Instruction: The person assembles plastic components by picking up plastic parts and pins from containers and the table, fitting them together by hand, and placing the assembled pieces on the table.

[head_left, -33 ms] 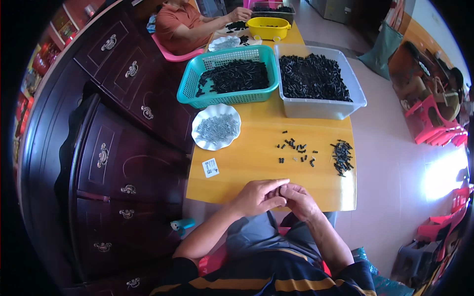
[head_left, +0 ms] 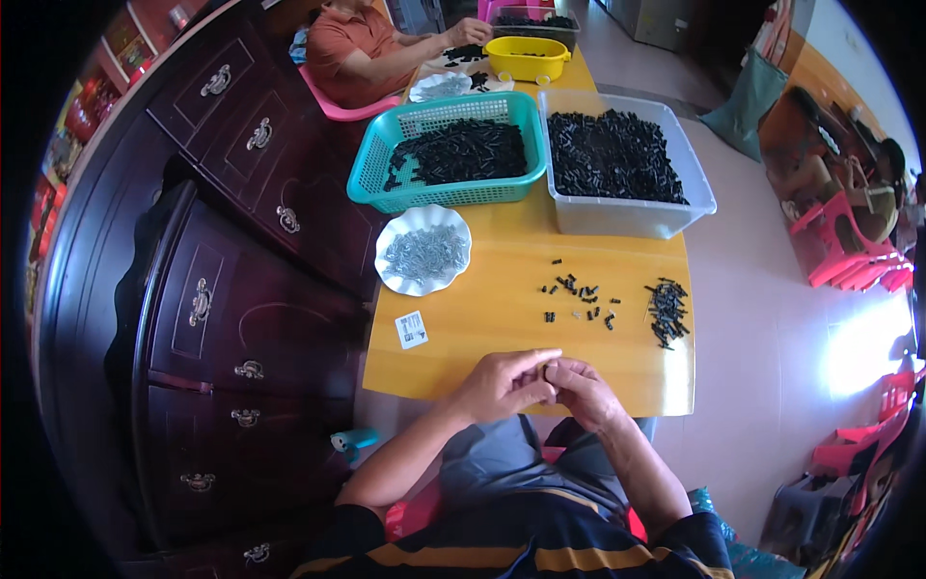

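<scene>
My left hand [head_left: 506, 383] and my right hand [head_left: 582, 390] meet just over the near edge of the yellow table [head_left: 453, 362]. Their fingers are closed against each other, and a small dark bit shows between the fingertips; most of it is hidden. Beyond them lie several loose short black pieces [head_left: 589, 294]. To the right is a pile of longer black pieces with thin pins [head_left: 667, 314]. A white scalloped plate [head_left: 386, 275] of thin clear or silvery pins stands at the left, with a small white printed card [head_left: 411, 330] nearer me.
Behind the plate stand a teal basket [head_left: 362, 183] and a clear plastic tub [head_left: 627, 220], both holding many black pieces. Farther back are a yellow basin [head_left: 526, 66] and a seated person [head_left: 352, 53] handling black pieces. Dark drawers [head_left: 241, 328] flank the table's left; pink chairs [head_left: 834, 241] are at right.
My fingers have shifted slightly against each other. The view has moved a little; the things on the table look the same.
</scene>
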`<state>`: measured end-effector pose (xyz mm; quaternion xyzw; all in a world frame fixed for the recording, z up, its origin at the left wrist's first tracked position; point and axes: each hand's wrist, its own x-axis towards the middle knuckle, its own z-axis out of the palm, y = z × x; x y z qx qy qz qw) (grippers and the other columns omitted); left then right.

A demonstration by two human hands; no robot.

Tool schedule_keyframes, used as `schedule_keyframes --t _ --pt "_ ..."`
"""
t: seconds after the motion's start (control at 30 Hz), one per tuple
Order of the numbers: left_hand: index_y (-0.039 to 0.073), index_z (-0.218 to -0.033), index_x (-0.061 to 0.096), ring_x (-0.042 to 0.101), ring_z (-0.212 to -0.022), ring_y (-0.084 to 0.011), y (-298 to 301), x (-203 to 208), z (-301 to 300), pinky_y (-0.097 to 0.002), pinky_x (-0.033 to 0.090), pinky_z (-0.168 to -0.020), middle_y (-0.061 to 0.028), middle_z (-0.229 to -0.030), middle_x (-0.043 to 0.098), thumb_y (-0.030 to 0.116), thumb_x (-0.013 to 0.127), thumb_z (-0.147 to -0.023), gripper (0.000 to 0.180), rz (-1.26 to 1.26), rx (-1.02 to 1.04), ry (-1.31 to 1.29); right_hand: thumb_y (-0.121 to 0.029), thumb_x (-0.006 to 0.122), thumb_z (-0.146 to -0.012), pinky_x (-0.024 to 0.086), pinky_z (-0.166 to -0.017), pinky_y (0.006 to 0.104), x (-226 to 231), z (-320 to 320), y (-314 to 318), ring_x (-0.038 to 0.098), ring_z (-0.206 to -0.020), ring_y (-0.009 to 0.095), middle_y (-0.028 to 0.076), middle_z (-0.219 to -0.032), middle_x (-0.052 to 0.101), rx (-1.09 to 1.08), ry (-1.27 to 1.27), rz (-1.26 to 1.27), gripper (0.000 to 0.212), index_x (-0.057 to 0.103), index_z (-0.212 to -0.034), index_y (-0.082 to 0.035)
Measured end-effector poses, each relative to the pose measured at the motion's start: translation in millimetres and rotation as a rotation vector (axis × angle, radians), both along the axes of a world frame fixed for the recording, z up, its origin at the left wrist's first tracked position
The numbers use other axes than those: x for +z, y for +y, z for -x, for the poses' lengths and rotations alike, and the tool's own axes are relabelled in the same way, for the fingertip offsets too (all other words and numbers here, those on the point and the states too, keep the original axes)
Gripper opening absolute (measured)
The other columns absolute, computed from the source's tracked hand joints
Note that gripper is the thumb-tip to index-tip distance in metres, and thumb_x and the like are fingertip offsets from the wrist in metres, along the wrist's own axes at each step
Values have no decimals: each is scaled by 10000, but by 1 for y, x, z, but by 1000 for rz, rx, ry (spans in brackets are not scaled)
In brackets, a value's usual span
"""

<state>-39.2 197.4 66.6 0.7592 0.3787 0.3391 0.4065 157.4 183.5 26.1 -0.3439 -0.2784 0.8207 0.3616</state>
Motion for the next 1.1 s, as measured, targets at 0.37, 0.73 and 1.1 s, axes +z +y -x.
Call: schedule_keyframes --t 0.37,0.73,1.1 --pt "1 -919 679 687 -675 -255 21 -66 26 -337 515 -605 -145 -777 695 140 641 -951 148 -151 430 -91 -312 608 -897 544 -707 424 127 70 193 692 -750 329 153 -771 703 108 -997 -1109 302 706 -901 -27" --pt "6 -904 677 695 -694 -283 20 -61 25 -345 527 -618 -161 -793 699 114 655 -928 113 -126 458 -139 -293 690 -818 545 -861 390 103 -17 326 699 -963 291 116 -1002 736 -324 -1389 -1042 298 718 -1054 -113" --pt "1 -903 674 687 -681 -291 22 -67 25 -346 522 -608 -165 -776 687 122 658 -924 124 -152 453 -140 -398 673 -841 441 -1063 479 51 -15 343 497 -1265 437 207 -1403 497 284 -1633 -1319 653 490 -1422 -162"
